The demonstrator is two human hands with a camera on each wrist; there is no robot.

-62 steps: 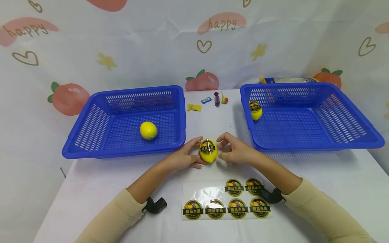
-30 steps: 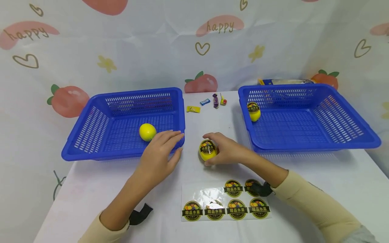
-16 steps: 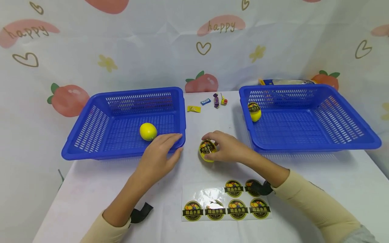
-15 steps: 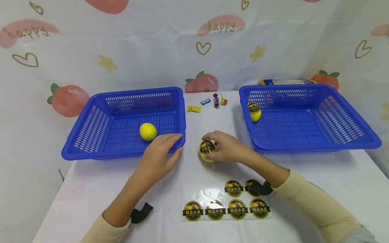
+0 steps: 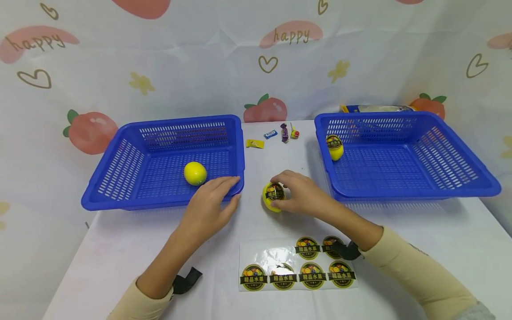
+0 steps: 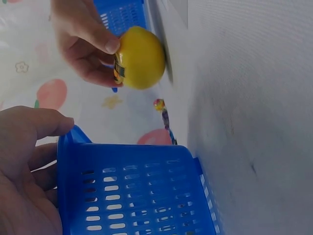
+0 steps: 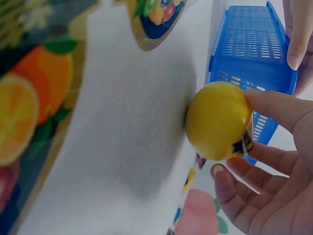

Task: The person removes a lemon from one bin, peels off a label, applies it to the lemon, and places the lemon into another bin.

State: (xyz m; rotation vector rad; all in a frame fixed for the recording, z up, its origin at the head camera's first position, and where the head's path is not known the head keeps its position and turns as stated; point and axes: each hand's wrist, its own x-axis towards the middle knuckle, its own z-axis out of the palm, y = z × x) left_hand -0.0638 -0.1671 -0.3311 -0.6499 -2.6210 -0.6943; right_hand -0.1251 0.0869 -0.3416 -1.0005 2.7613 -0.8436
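My right hand [image 5: 286,193] grips a yellow lemon [image 5: 271,198] with a round black sticker, on the white table between the two baskets. The right wrist view shows fingers [image 7: 274,161] curled round that lemon [image 7: 217,120]. My left hand [image 5: 222,191] lies with straight fingers on the front right corner of the left blue basket [image 5: 132,202], beside a plain lemon [image 5: 195,173] inside it. In the left wrist view the held lemon [image 6: 141,58] sits beyond that basket's corner [image 6: 132,191].
The right blue basket [image 5: 416,193] holds one stickered lemon [image 5: 335,146]. A sheet of round fruit stickers [image 5: 298,266] lies at the table's front. Small wrapped candies [image 5: 280,132] lie at the back between the baskets. A patterned cloth hangs behind.
My left hand let go of the stickered lemon and moved left onto the left basket's rim, where it stays. My right hand has turned the lemon slightly in place.
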